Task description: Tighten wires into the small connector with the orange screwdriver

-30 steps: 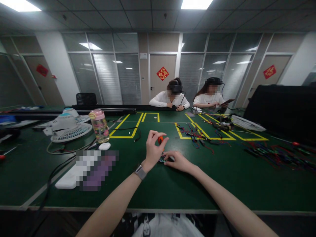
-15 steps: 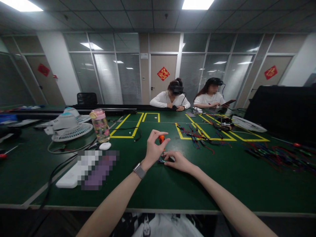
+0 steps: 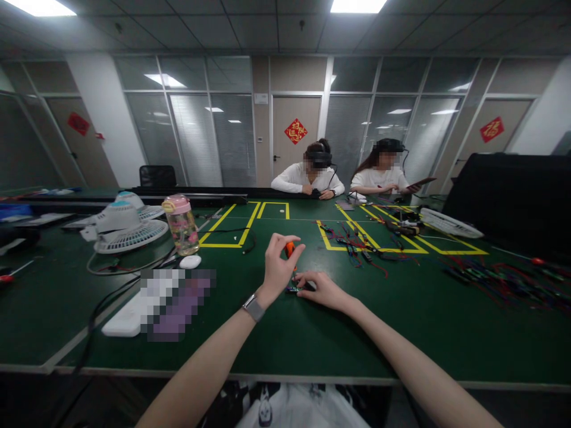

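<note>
In the head view, my left hand (image 3: 277, 260) is curled around the orange and black handle of a screwdriver (image 3: 290, 248), thumb and index finger bent around it with a gap between their tips. The screwdriver stands roughly upright, its lower end at a small circuit board (image 3: 292, 290) on the green table (image 3: 348, 348). My right hand (image 3: 323, 289) rests low on the table, thumb and fingers closed on the board's right side. The fingers hide much of the board, and the screwdriver's tip is too small to make out.
Bundles of wired parts (image 3: 504, 279) lie right, more wires (image 3: 352, 241) ahead inside yellow tape. At left are a bottle (image 3: 182, 226), white fans (image 3: 129, 235), a white box (image 3: 122, 321), a blurred purple item (image 3: 178, 312) and cables. Two people (image 3: 307, 178) sit across the table.
My left thumb and index fingertip have come slightly closer together around the screwdriver handle. My right hand stays on the board. One person's tablet across the table has shifted a little right.
</note>
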Available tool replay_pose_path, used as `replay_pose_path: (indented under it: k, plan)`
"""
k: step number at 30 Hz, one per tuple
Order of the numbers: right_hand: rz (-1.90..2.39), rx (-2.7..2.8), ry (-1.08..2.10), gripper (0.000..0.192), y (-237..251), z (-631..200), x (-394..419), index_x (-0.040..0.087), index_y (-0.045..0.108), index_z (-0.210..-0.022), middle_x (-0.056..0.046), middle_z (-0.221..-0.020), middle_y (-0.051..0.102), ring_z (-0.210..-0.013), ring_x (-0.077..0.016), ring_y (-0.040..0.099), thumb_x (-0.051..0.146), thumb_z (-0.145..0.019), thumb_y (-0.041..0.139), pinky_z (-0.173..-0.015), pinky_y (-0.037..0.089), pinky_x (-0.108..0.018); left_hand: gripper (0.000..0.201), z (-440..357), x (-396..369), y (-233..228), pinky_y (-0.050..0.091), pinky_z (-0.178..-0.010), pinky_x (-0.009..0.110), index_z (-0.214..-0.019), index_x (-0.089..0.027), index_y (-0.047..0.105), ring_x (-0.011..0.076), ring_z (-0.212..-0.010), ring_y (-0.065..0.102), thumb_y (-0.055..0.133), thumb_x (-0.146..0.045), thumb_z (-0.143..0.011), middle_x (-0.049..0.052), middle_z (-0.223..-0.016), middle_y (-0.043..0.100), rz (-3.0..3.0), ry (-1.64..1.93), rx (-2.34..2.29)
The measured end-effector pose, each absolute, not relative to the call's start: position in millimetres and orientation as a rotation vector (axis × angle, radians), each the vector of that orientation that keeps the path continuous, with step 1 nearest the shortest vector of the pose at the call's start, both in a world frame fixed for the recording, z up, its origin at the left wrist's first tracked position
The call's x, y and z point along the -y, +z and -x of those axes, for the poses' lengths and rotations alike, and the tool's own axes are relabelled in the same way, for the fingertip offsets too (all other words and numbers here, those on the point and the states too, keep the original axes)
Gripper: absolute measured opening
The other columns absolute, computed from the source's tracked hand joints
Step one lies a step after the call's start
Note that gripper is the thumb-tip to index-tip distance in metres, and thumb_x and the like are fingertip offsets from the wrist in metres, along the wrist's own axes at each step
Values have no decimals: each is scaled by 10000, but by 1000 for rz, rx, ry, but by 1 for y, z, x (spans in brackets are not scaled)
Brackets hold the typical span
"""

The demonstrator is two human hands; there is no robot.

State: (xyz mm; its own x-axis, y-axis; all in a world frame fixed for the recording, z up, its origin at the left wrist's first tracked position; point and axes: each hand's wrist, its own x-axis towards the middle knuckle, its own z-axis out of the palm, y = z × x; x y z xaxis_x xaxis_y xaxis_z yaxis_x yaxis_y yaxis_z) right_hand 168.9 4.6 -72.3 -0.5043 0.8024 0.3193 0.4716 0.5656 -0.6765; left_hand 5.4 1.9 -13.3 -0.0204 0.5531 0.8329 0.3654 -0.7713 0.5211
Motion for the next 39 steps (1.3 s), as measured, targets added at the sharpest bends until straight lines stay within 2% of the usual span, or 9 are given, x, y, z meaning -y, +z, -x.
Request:
replay_pose_path:
  k: [6, 9, 13, 20, 23, 27, 29, 34, 39]
  plan:
    - [1012, 2172, 692, 69, -73, -169, -6, 184, 684, -778, -118, -1097, 719, -1074, -241, 656, 182, -728, 731, -983, 464, -411, 320, -5, 0, -12, 466, -884, 299, -1195, -215, 608, 166, -1002, 583, 365, -215, -987, 65, -1081, 602, -2111, 1807, -854]
    - [1021, 2173, 691, 68, -74, -169, -5, 186, 683, -775, -115, -1097, 719, -1063, -240, 660, 182, -727, 731, -976, 467, -412, 257, -7, 0, -12, 477, -840, 290, -1169, -220, 622, 159, -915, 597, 492, -229, -948, 42, -986, 627, -2126, 1844, -854]
    - [1025, 2174, 688, 62, -73, -169, -5, 189, 683, -774, -104, -1092, 722, -1061, -243, 660, 184, -730, 726, -970, 468, -412, 191, -6, -1, -12, 478, -777, 274, -1045, -228, 678, 146, -814, 559, 644, -268, -861, 12, -873, 542, -2160, 1927, -947]
    - [1020, 2196, 670, 65, -72, -169, -4, 187, 687, -791, -100, -1099, 721, -1065, -259, 658, 180, -735, 719, -971, 461, -420, 353, -6, 2, -15, 470, -911, 322, -1267, -221, 549, 167, -1026, 588, 333, -187, -989, 81, -1192, 572, -2186, 1773, -813]
    - [1027, 2191, 676, 64, -71, -169, -3, 193, 686, -788, -92, -1091, 724, -1051, -249, 663, 179, -733, 715, -959, 465, -415, 307, -9, 1, -17, 487, -846, 307, -1248, -225, 557, 167, -946, 600, 452, -213, -959, 64, -1078, 610, -2185, 1826, -844]
    - [1043, 2184, 674, 63, -69, -168, -2, 192, 682, -775, -89, -1097, 722, -1032, -245, 666, 172, -726, 717, -947, 470, -405, 222, -9, 1, -17, 481, -769, 278, -1079, -230, 652, 150, -825, 553, 642, -268, -861, 21, -908, 532, -2220, 1936, -940]
    - [1045, 2198, 665, 58, -68, -168, -2, 196, 681, -772, -82, -1101, 723, -1030, -252, 666, 174, -730, 714, -946, 470, -409, 219, -8, 2, -17, 482, -778, 279, -1087, -230, 655, 151, -840, 550, 615, -281, -878, 27, -930, 513, -2226, 1916, -944]
    - [1034, 2201, 665, 58, -69, -168, -3, 189, 683, -791, -99, -1113, 719, -1077, -267, 653, 192, -740, 709, -983, 453, -428, 364, -7, 3, -15, 471, -916, 320, -1283, -222, 549, 180, -1057, 577, 338, -206, -986, 83, -1183, 582, -2176, 1788, -835]
    - [1040, 2204, 677, 61, -69, -168, -3, 188, 682, -789, -101, -1115, 718, -1078, -267, 653, 180, -734, 707, -984, 451, -446, 259, -8, 2, -14, 486, -826, 291, -1172, -220, 614, 161, -902, 600, 509, -228, -936, 46, -997, 620, -2132, 1858, -876]
